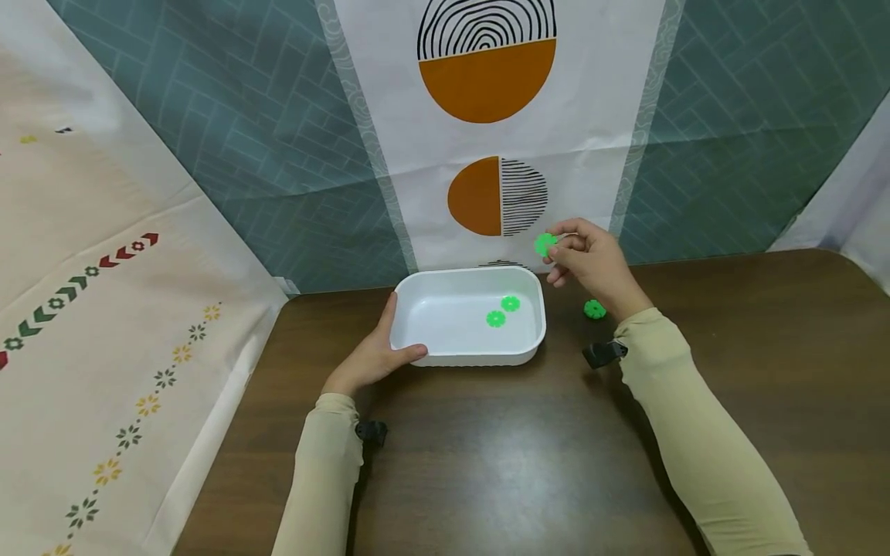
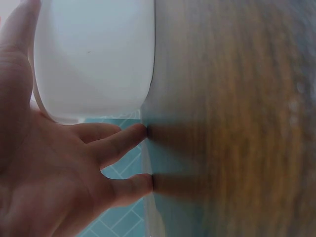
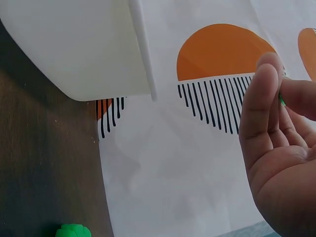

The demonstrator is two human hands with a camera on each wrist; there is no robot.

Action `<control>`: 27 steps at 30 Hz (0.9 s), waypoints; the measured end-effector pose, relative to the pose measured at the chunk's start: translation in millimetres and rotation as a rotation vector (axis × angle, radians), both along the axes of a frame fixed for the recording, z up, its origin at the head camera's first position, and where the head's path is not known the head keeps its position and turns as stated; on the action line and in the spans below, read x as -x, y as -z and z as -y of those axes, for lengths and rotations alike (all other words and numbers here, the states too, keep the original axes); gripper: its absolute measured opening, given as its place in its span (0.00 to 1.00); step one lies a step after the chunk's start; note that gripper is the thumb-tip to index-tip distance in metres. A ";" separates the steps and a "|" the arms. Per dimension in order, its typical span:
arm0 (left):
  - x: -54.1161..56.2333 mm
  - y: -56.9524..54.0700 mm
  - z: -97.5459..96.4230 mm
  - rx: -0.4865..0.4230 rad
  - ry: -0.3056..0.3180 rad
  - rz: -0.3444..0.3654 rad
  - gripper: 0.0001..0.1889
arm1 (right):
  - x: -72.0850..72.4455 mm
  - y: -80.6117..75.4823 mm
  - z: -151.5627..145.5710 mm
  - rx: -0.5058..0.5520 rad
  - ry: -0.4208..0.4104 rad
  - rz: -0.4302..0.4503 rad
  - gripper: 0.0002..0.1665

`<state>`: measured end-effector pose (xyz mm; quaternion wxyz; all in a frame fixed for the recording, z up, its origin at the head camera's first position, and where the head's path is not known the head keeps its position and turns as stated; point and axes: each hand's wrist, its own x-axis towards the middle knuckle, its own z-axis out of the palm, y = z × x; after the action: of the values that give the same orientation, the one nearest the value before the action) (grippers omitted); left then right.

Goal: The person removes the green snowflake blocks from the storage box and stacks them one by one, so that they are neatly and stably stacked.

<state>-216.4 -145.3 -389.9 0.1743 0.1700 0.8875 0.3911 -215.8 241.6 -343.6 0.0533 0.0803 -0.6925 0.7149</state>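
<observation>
My left hand (image 1: 378, 351) holds the left end of a white tray (image 1: 459, 360), its thumb at the near rim. In the left wrist view, other fingers of that hand (image 2: 64, 163) touch the tabletop beside the tray. Between thumb and fingertips, my right hand (image 1: 591, 262) pinches a bright green notched disc (image 1: 545, 245) above the tray's far right corner. Only a sliver of this disc shows in the right wrist view. Inside the tray lie two more green discs, a farther one (image 1: 511, 303) and a nearer one (image 1: 496, 318). Another green notched piece (image 1: 594, 309) rests on the table beneath my right wrist.
The brown wooden table (image 1: 501, 463) meets a teal patterned cloth (image 1: 278, 154) at its back edge. A white panel with orange shapes (image 1: 480, 85) hangs behind the tray. At the left is a pale cloth with a printed border (image 1: 174, 324).
</observation>
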 end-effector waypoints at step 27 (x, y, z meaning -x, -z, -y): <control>1.5 1.9 1.3 0.027 0.000 -0.014 0.64 | -14.4 16.3 -36.0 -0.174 0.087 0.071 0.14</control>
<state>-218.0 -146.7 -391.8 0.1704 0.1703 0.8940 0.3778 -201.4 277.6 -359.9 0.0524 0.0291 -0.7563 0.6515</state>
